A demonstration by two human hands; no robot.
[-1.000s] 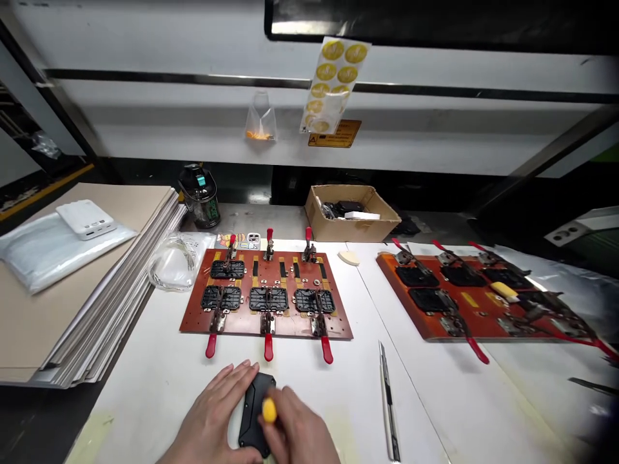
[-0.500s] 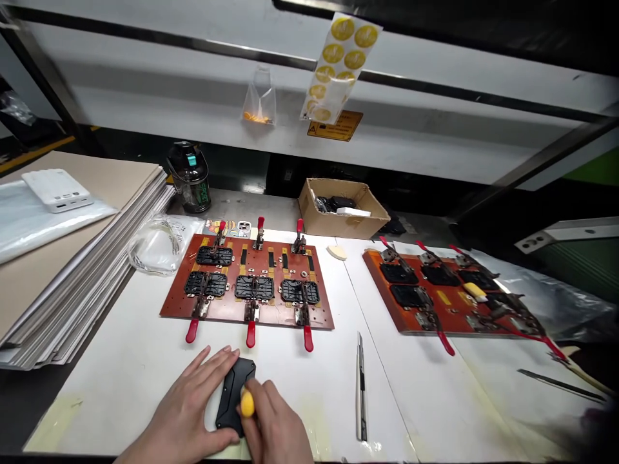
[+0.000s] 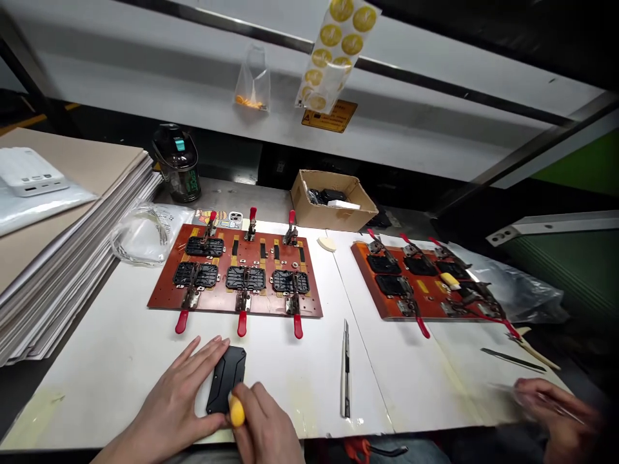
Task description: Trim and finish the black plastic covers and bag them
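A black moulded plastic part [image 3: 226, 379] lies flat on the white table [image 3: 120, 367] near its front edge. My left hand [image 3: 181, 403] rests on the table against the part's left side, fingers stretched out, steadying it. My right hand [image 3: 264, 428] is closed round a small tool with a yellow handle [image 3: 236, 411], whose tip meets the part's near end. Just beyond stands a red-brown clamp fixture board [image 3: 236, 278] with red-handled toggle clamps and several black parts seated in it.
A utility knife [image 3: 346, 368] lies right of my hands. A second fixture board [image 3: 425, 283] sits further right, where another person's blurred hand [image 3: 556, 412] works. A cardboard stack [image 3: 68, 219], a plastic bag [image 3: 140, 235], a jar [image 3: 177, 164] and an open carton [image 3: 333, 207] ring the back.
The view has swung right and down, so everything has slid left in frame. My hands stay on the black part with the yellow tool. Another person's hand has appeared at the lower right.
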